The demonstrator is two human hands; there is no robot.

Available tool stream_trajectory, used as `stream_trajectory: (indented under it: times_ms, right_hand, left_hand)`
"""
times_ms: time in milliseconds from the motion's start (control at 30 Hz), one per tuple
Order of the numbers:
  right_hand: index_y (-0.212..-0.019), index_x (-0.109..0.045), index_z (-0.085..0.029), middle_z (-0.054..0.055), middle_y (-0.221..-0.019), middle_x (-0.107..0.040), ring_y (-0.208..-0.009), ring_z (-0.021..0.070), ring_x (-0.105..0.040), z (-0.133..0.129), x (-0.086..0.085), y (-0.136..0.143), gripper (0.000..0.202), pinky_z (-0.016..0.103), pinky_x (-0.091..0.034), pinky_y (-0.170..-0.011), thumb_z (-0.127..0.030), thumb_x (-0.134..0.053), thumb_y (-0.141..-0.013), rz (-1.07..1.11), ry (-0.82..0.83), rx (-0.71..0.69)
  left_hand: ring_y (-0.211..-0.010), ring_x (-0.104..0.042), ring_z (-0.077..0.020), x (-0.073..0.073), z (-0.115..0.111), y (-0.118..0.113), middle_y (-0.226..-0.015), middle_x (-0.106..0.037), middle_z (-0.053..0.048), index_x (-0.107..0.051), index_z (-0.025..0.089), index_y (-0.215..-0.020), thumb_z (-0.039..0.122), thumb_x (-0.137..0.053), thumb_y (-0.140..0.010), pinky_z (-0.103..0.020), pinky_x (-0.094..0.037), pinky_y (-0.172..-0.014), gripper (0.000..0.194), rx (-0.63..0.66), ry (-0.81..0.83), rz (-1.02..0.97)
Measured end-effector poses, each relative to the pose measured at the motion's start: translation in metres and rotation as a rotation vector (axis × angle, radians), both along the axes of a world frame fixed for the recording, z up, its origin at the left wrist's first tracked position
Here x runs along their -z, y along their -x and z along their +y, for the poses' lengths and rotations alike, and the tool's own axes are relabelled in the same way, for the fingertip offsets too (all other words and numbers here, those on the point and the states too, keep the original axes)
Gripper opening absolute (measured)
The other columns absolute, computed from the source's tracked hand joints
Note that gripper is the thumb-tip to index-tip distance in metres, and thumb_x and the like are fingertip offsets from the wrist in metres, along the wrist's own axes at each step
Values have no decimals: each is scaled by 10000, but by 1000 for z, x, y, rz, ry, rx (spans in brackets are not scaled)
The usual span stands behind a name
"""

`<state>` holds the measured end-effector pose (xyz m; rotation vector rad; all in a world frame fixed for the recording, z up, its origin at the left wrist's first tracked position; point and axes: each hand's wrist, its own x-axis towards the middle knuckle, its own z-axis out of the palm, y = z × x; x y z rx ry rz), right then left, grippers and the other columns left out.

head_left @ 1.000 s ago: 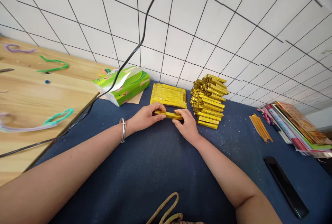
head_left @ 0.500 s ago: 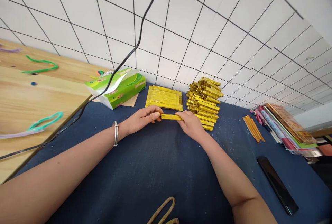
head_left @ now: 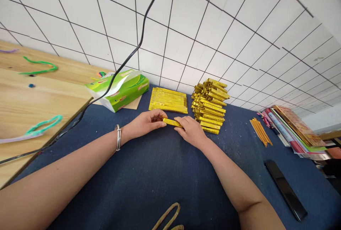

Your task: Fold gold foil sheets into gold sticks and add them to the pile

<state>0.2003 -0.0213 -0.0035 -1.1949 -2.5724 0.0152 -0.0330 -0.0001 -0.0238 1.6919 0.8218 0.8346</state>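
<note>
A narrow gold strip point(head_left: 172, 122) is held between my two hands above the dark blue table. My left hand point(head_left: 150, 121) pinches its left end between thumb and fingers. The right end is gripped by my right hand point(head_left: 192, 129), whose fingers cover part of it. Just behind the hands lies a flat stack of gold strips point(head_left: 168, 99). To its right, a tall pile of folded gold strips point(head_left: 210, 105) rises near the wall.
A green tissue pack point(head_left: 129, 89) sits back left, with a black cable point(head_left: 128, 59) hanging before it. Orange sticks point(head_left: 261, 132), a book stack point(head_left: 295, 130) and a black phone-like object point(head_left: 286, 191) lie right. A looped cord point(head_left: 170, 215) is at the front edge.
My right hand has shifted slightly left along the strip, covering more of it. The strip now tilts down toward the right, and my left thumb has moved to its end.
</note>
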Motion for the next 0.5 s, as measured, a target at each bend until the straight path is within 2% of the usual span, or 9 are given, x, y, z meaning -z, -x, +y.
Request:
stream_trajectory:
  times_ms: [267, 500]
  right_hand:
    - [-1227, -512, -160, 111, -1002, -630, -948, 230, -542, -2, 14, 5, 351, 378, -444, -846, -311, -469, -914, -11, -85, -22]
    - [-1243, -508, -185, 97, -1039, -633, -959, 223, -547, 0, 17, 1, 362, 381, -443, -856, -338, -463, -918, 81, -105, -30]
  left_hand:
    - [-812, -569, -136, 6, 1, 1, -900, -598, -21, -545, 176, -1032, 329, -600, -788, -301, -478, -778, 293, -10, -47, 18]
    - [-822, -576, -137, 2, 1, 0, -923, -607, -28, -551, 170, -1014, 322, -590, -795, -307, -477, -795, 270, -33, -23, 6]
